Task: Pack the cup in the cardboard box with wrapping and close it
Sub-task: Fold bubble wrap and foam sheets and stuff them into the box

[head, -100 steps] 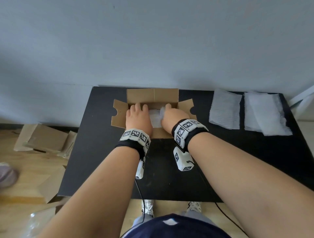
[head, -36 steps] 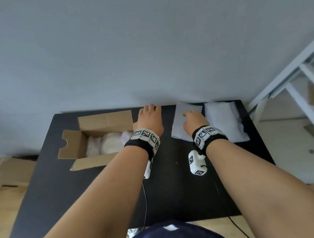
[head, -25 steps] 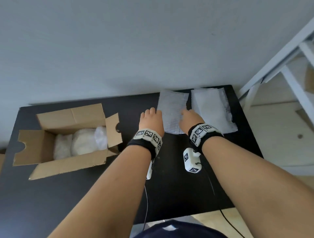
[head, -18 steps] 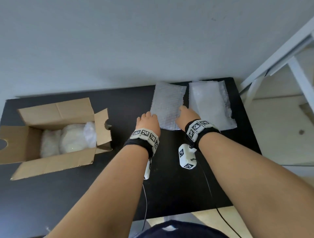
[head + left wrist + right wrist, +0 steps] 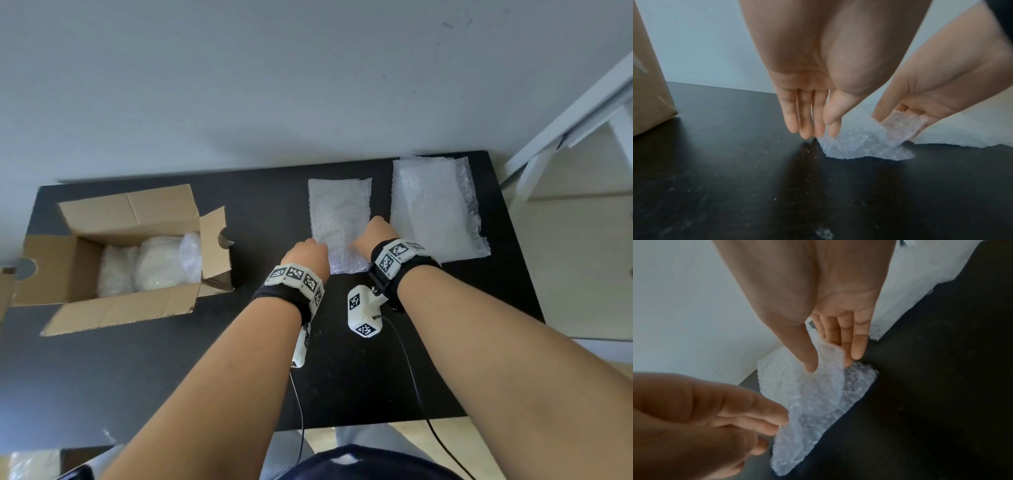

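The open cardboard box [image 5: 113, 308] stands on the left of the black table [image 5: 205, 370]. Inside it lies the cup, bundled in white wrapping [image 5: 154, 263]. To its right a bubble wrap sheet [image 5: 337, 212] lies flat. My right hand [image 5: 830, 365] pinches this sheet's near edge [image 5: 828, 386] between thumb and fingers and lifts it off the table. My left hand [image 5: 818, 131] points straight fingers down at the sheet's near left corner [image 5: 859, 146], touching its edge without gripping it. Both hands [image 5: 306, 255] [image 5: 371, 236] sit at the sheet's near end.
A second, larger pile of bubble wrap [image 5: 436, 209] lies at the table's right, near its right edge. A white frame [image 5: 565, 120] stands beyond that edge. The box's right flap [image 5: 215, 246] stands up toward my left hand. A grey wall backs the table.
Both hands left the box and moved right to the bubble wrap sheet. They slid back to its near end, and the right hand took hold of the edge and raised it.
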A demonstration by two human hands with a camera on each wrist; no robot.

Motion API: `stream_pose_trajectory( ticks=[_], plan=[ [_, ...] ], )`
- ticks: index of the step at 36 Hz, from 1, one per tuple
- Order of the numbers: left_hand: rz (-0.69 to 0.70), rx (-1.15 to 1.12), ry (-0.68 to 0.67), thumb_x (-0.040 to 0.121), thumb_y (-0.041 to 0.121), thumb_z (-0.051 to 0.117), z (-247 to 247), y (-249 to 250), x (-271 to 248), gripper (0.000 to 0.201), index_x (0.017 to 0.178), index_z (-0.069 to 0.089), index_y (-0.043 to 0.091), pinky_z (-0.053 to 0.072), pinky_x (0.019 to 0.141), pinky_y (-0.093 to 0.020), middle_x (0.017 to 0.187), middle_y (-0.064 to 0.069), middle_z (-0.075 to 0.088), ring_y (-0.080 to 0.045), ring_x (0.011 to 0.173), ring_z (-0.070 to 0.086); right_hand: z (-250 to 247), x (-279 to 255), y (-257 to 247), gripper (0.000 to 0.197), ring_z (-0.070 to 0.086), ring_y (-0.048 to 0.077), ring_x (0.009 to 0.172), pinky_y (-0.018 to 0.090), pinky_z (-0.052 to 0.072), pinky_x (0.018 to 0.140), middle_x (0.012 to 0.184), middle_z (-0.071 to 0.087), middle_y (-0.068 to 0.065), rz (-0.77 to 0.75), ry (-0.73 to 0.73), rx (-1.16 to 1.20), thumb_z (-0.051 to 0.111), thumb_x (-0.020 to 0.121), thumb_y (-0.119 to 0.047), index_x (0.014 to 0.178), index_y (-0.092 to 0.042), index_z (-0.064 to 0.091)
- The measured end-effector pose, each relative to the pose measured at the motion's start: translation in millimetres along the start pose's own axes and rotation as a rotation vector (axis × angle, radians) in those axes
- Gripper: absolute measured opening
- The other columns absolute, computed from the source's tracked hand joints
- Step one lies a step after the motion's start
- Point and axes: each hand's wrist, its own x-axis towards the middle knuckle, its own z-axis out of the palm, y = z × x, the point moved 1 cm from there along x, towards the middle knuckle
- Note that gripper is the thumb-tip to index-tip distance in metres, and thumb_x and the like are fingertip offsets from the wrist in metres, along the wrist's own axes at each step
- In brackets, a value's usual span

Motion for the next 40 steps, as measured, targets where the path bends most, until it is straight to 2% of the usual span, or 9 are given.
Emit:
stream_pose_trajectory(
  ticks=[5,17,19,23,27,32,34,37,40],
  plan=[
    [0.014,-0.007,-0.042,0.091,0.000,0.045,3.2,-0.5,-10.6,0.042,0.131,0.056,0.009,0.051,0.096,-0.037,0.129,-0.012,0.056,-0.029,0.115,0.058,-1.3,-9.7,-1.4,0.014,0.056,0.028,0.083,0.031,0.045,0.073,0.095,0.060,0.013,-0.006,-0.072,-0.111,0.054,0.092,-0.015,0.098,-0.004,0.059],
    [-0.039,-0.081,0.039,0.094,0.005,0.043,0.3,-12.5,-34.2,0.038,0.129,0.056,0.009,0.049,0.091,-0.034,0.126,-0.012,0.058,-0.028,0.113,0.059,-11.0,-38.6,-8.4,0.024,0.062,0.032,0.103,0.032,0.042,0.072,0.113,0.061,0.015,-0.125,0.033,-0.083,0.046,0.094,-0.006,0.115,-0.001,0.056],
    [-0.066,-0.112,0.073,0.096,0.008,0.041,-2.3,-15.7,-37.5,0.038,0.132,0.052,0.008,0.047,0.091,-0.034,0.129,-0.013,0.055,-0.030,0.116,0.057,-14.8,-43.1,-10.1,0.011,0.059,0.030,0.092,0.032,0.041,0.070,0.102,0.058,0.014,-0.157,0.051,-0.083,0.044,0.094,-0.005,0.094,-0.006,0.054],
    [-0.140,-0.253,0.139,0.099,0.017,0.042,-10.1,-21.7,-43.9,0.040,0.138,0.042,0.007,0.043,0.095,-0.035,0.135,-0.015,0.051,-0.029,0.122,0.052,-27.1,-53.9,-13.8,0.031,0.043,0.020,0.065,0.029,0.036,0.058,0.070,0.039,0.002,-0.168,0.091,-0.011,0.040,0.090,-0.001,0.065,-0.016,0.031],
    [-0.203,-0.445,0.261,0.099,0.020,0.046,-27.3,-26.2,-50.5,0.049,0.143,0.031,0.006,0.042,0.099,-0.037,0.141,-0.017,0.043,-0.031,0.126,0.050,-47.0,-66.0,-20.3,0.022,0.056,0.030,0.087,0.032,0.041,0.070,0.082,0.050,0.009,-0.185,0.126,0.085,0.040,0.094,-0.003,0.074,-0.008,0.048],
    [-0.205,-0.662,0.412,0.091,-0.001,0.044,-67.0,-33.6,-56.4,0.067,0.150,0.016,0.007,0.041,0.102,-0.039,0.149,-0.018,0.031,-0.034,0.131,0.042,-72.4,-75.6,-26.6,0.035,0.061,0.034,0.110,0.035,0.050,0.090,0.094,0.054,0.016,-0.212,0.146,0.185,0.041,0.095,-0.009,0.064,-0.024,0.039],
    [-0.177,-0.723,0.438,0.091,0.000,0.044,-81.8,-37.4,-57.3,0.067,0.152,0.015,0.007,0.044,0.102,-0.042,0.146,-0.020,0.037,-0.036,0.127,0.047,-81.4,-80.9,-27.4,0.037,0.063,0.030,0.087,0.036,0.053,0.089,0.077,0.054,0.010,-0.218,0.155,0.233,0.040,0.096,-0.009,0.062,-0.024,0.036],
    [-0.132,-0.789,0.452,0.095,0.003,0.045,-97.8,-41.8,-59.8,0.062,0.151,0.021,0.008,0.043,0.100,-0.039,0.139,-0.019,0.049,-0.036,0.123,0.052,-95.9,-92.0,-31.1,0.037,0.049,0.011,0.046,0.022,0.053,0.060,0.049,0.051,0.000,-0.203,0.163,0.315,0.046,0.089,0.000,0.056,-0.016,0.047],
    [-0.099,-0.834,0.442,0.093,0.003,0.050,-110.8,-48.1,-64.8,0.057,0.147,0.033,0.010,0.044,0.086,-0.030,0.120,-0.016,0.060,-0.028,0.107,0.059,-106.7,-99.9,-30.7,0.031,0.052,0.014,0.054,0.021,0.045,0.055,0.063,0.051,-0.002,-0.222,0.190,0.371,0.049,0.089,-0.007,0.060,-0.018,0.048]
  ],
)
